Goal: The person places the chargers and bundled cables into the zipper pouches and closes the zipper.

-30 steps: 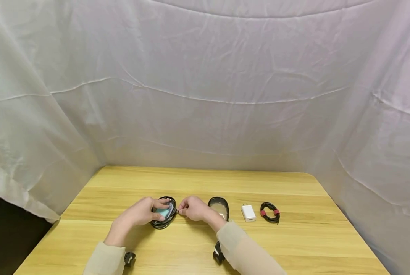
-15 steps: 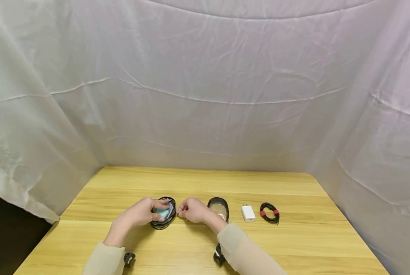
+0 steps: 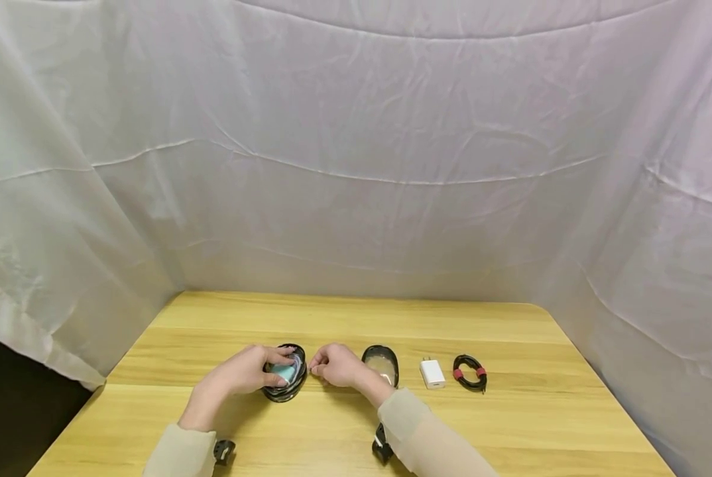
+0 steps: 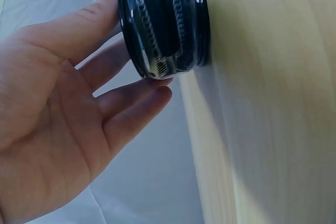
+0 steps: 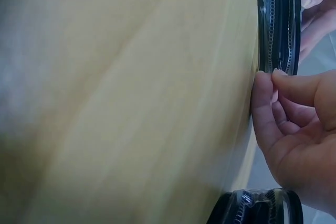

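An oval clear zip pouch (image 3: 285,393) with black trim lies left of the middle of the table, something light blue showing inside. My left hand (image 3: 245,368) holds it from the left, thumb and fingers spread across its top. Its zipper (image 4: 176,14) runs along the side wall in the left wrist view. At the pouch's right end, my right hand (image 3: 337,364) pinches the zipper's end between thumb and index finger; the fingertips (image 5: 262,80) mostly hide the pull.
A second clear pouch with black trim (image 3: 382,354) stands behind my right wrist, partly covered by it. Farther right lie a white charger plug (image 3: 432,374) and a coiled black cable (image 3: 460,362) with red ties. A grey curtain (image 3: 356,225) surrounds the wooden table (image 3: 511,424).
The head view has shifted slightly, so the table sits a little lower. Both hands keep their places at the pouch.
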